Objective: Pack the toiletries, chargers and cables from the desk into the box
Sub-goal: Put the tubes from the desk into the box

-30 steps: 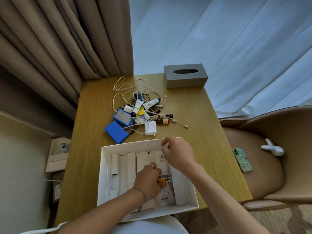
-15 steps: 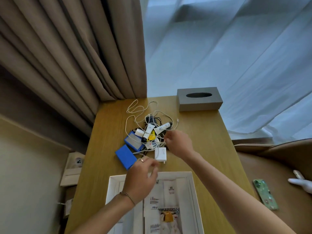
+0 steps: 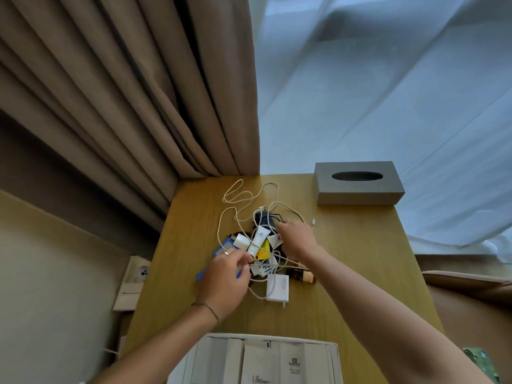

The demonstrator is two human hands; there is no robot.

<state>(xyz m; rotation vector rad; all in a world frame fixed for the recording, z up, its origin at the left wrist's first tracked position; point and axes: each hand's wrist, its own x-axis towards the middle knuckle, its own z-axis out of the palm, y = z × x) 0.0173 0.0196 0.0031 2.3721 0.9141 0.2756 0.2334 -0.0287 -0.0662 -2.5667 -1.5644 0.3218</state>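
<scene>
A tangled pile sits mid-desk: white cables (image 3: 243, 200), a white tube (image 3: 259, 238), a yellow sachet (image 3: 263, 250), a white 120W charger (image 3: 278, 286), a brown bottle (image 3: 300, 275), a black item (image 3: 264, 218) and blue boxes (image 3: 223, 245). My left hand (image 3: 224, 275) lies over the blue boxes, thumb and forefinger slightly apart at the tube's lower end. My right hand (image 3: 297, 239) presses palm-down into the right side of the pile, and its fingers hide what is under them. The white box (image 3: 194, 361), holding paper sachets, shows at the bottom edge.
A grey tissue box (image 3: 357, 187) stands at the desk's far right corner. Brown curtains (image 3: 138, 92) hang behind the desk at left, sheer ones at right. Cartons (image 3: 135, 275) sit on the floor to the left, and a chair (image 3: 471, 300) stands at right.
Both hands left the box and moved forward to the pile. The view tilted up, so the box slid to the bottom edge. A white tube near the right hand is now hidden.
</scene>
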